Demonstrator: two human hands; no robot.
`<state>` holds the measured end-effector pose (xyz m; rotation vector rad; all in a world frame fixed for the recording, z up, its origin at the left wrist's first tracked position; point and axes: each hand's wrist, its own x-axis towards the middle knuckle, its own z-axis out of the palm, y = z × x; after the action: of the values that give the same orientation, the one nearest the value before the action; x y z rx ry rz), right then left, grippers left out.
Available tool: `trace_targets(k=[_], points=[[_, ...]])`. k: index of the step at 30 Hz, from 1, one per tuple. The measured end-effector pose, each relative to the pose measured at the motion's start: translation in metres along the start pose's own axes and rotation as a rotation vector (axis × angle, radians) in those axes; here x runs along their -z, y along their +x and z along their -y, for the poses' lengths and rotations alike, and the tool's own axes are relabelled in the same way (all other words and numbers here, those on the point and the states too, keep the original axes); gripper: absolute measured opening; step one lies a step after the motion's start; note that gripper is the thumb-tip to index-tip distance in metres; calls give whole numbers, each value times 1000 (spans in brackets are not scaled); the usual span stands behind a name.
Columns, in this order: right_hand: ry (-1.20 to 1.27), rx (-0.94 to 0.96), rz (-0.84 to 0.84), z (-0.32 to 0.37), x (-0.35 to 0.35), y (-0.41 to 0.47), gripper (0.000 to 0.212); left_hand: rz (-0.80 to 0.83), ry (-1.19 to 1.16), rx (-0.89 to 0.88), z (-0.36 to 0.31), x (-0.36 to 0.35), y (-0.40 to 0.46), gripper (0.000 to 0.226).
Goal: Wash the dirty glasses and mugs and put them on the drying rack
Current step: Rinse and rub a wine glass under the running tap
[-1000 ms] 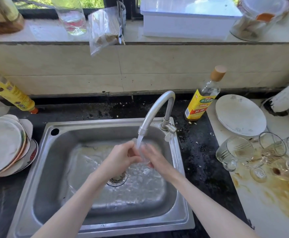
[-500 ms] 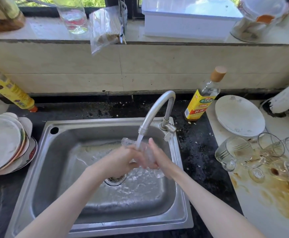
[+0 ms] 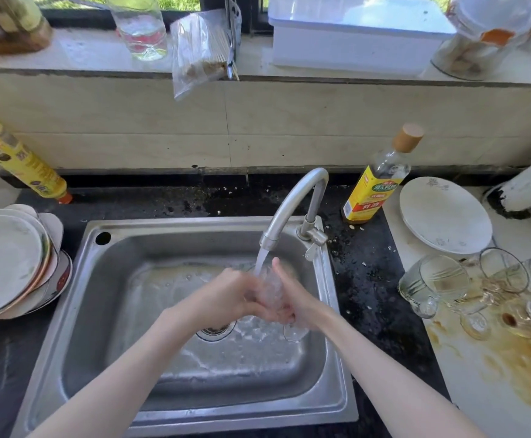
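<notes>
Head view: the rinsing step is in hand. The left hand (image 3: 237,294) and right hand (image 3: 292,298) both clasp a clear glass (image 3: 272,287) under the faucet's (image 3: 292,207) stream, over the middle of the sink (image 3: 77,298). Next, I judge, comes lifting it out to a rack, though no drying rack is recognisable. The glass is blurred by water; more dirty glasses (image 3: 441,279) lie at the right, the farthest cut off by the frame

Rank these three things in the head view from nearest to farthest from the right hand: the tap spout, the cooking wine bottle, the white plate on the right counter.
From the right hand:
1. Tap spout, just above it.
2. Cooking wine bottle, behind and right of the sink.
3. White plate, farther right on the counter.
</notes>
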<state>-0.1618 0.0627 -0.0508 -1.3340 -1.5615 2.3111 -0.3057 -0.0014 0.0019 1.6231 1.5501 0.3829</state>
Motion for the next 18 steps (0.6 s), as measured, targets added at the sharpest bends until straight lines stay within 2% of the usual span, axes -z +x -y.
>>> trace_targets(k=[2, 4, 5, 6, 9, 12, 14, 17, 18], points=[[-38, 39, 4, -2, 0, 0, 67, -161, -61, 56, 0, -4, 2, 20], [-68, 127, -53, -1, -2, -3, 51, -320, -129, 131, 5, -7, 4, 32], [-59, 140, -64, 1, -3, -7, 40, -345, -146, 129, 7, -8, 3, 32], [-34, 133, -61, 2, -3, -9, 39, -311, -136, 87, 9, -6, 2, 28], [69, 20, 9, -1, 3, -11, 71, -82, 14, -133, 8, 6, -4, 7], [64, -31, 82, -3, 9, -5, 80, -42, 147, -143, 8, 12, -2, 8], [-15, 15, 50, 1, 8, -5, 72, -95, 115, -70, 8, 6, 3, 9], [-101, 166, -67, 6, 4, -6, 40, -330, -97, 64, 9, -8, 7, 20], [-78, 194, -85, 7, 1, -8, 37, -374, -137, 64, 8, -10, 7, 20]])
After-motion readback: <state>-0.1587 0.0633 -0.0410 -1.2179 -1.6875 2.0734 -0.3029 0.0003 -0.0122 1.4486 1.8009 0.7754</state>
